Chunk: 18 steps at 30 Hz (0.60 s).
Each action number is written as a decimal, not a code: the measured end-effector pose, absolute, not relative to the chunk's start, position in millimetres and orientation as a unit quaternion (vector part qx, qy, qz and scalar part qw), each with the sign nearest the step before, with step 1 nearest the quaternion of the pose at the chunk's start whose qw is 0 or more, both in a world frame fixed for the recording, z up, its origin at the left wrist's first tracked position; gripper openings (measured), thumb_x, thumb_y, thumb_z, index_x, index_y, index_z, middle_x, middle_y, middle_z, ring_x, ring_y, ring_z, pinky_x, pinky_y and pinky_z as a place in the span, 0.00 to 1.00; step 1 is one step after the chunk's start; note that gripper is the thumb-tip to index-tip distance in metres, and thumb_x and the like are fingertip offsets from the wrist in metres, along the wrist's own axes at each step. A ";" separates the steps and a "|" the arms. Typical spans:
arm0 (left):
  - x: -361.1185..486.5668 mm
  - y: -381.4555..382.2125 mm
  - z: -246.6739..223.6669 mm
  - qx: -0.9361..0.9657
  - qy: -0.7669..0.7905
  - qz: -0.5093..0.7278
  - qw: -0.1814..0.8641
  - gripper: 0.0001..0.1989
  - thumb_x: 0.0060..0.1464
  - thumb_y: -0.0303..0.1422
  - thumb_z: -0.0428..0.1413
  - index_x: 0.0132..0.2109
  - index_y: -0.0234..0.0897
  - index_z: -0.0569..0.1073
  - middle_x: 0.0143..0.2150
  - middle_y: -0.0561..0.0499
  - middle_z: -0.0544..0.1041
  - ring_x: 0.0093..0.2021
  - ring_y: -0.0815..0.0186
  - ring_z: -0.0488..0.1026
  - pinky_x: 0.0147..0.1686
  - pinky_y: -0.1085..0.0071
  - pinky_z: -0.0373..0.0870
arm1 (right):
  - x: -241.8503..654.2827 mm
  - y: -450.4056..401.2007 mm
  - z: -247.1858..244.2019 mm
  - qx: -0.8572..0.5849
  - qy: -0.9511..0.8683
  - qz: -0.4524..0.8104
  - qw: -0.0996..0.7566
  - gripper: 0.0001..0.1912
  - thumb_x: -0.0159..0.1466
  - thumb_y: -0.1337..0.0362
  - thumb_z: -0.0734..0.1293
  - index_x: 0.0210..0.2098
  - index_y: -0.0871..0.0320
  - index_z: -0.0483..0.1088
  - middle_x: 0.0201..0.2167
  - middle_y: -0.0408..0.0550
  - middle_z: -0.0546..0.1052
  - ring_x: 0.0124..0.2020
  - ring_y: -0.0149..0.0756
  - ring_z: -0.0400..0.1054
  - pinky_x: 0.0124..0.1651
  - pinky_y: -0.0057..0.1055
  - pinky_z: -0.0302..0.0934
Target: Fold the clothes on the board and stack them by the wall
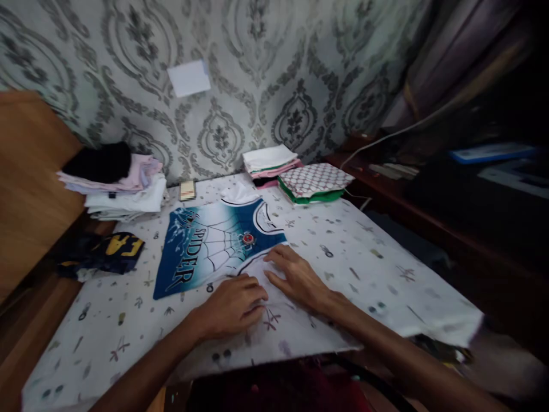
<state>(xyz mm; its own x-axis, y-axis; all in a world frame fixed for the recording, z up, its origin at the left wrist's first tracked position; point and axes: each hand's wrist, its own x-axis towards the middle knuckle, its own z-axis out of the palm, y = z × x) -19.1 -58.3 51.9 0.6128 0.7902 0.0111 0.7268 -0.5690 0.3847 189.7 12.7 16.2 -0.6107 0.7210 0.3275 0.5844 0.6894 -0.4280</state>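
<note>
A blue and white shirt (218, 240) with the word SPIDER and a web print lies spread on a patterned white cloth (355, 269), its neckline turned to the right. One white sleeve is bunched at the far side; the near one lies by my hands. My left hand (234, 306) rests palm down at the shirt's near edge, fingers slightly bent and thumb apart. To its right, my right hand (295, 277) touches the near sleeve area by the shoulder seam, with finger and thumb spread. Neither hand shows a firm grip on the fabric.
Folded clothes (128, 189) are stacked at the left, with a dark garment (107, 252) nearer me. More folded clothes (315, 180) sit at the back right. A small box (187, 190) stands by the wall. Wooden furniture (34, 183) borders the left; a cable (394, 133) runs at right.
</note>
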 end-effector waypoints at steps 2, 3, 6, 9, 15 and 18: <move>-34.6 -47.8 55.6 0.861 0.455 0.132 0.186 0.09 0.63 0.34 0.51 0.47 0.49 0.74 0.44 0.51 0.79 0.46 0.61 0.76 0.46 0.64 0.75 | 185.3 20.9 10.8 -0.354 -0.905 0.119 0.202 0.11 0.65 0.64 0.65 0.45 0.58 0.74 0.47 0.56 0.75 0.49 0.46 0.69 0.52 0.43 0.65; -45.5 -38.7 55.7 0.848 0.475 0.152 0.179 0.10 0.63 0.34 0.50 0.47 0.49 0.74 0.44 0.52 0.80 0.46 0.62 0.76 0.46 0.65 0.75 | 183.4 25.5 10.3 -0.350 -0.912 0.113 0.181 0.10 0.65 0.64 0.65 0.44 0.59 0.74 0.45 0.56 0.76 0.47 0.46 0.69 0.51 0.43 0.65; -88.2 3.7 51.0 0.807 0.545 0.184 0.132 0.10 0.63 0.33 0.49 0.47 0.43 0.74 0.45 0.49 0.80 0.46 0.61 0.76 0.48 0.63 0.74 | 171.5 45.8 18.4 -0.352 -0.916 0.125 0.149 0.10 0.67 0.63 0.62 0.38 0.58 0.76 0.38 0.52 0.78 0.40 0.42 0.71 0.45 0.38 0.64; -136.7 59.9 45.9 0.755 0.641 0.133 0.042 0.15 0.62 0.28 0.47 0.52 0.37 0.72 0.52 0.44 0.77 0.54 0.60 0.73 0.56 0.62 0.69 | 143.3 83.7 33.2 -0.354 -0.911 0.143 0.157 0.11 0.68 0.64 0.62 0.38 0.58 0.77 0.38 0.50 0.79 0.41 0.39 0.72 0.44 0.33 0.63; -214.3 145.5 50.5 0.698 0.715 0.029 -0.020 0.23 0.59 0.30 0.50 0.61 0.29 0.66 0.61 0.34 0.71 0.62 0.50 0.66 0.59 0.56 0.63 | 76.3 205.5 47.4 -0.469 -0.870 0.087 0.125 0.17 0.68 0.68 0.61 0.53 0.63 0.73 0.53 0.57 0.75 0.55 0.41 0.67 0.58 0.32 0.58; -236.1 163.4 49.7 0.713 0.701 -0.021 -0.001 0.25 0.54 0.37 0.59 0.57 0.34 0.70 0.57 0.39 0.76 0.59 0.50 0.68 0.58 0.58 0.64 | 57.4 258.5 40.5 -0.524 -0.841 0.074 0.112 0.20 0.68 0.69 0.59 0.58 0.68 0.69 0.56 0.65 0.72 0.56 0.47 0.67 0.57 0.36 0.58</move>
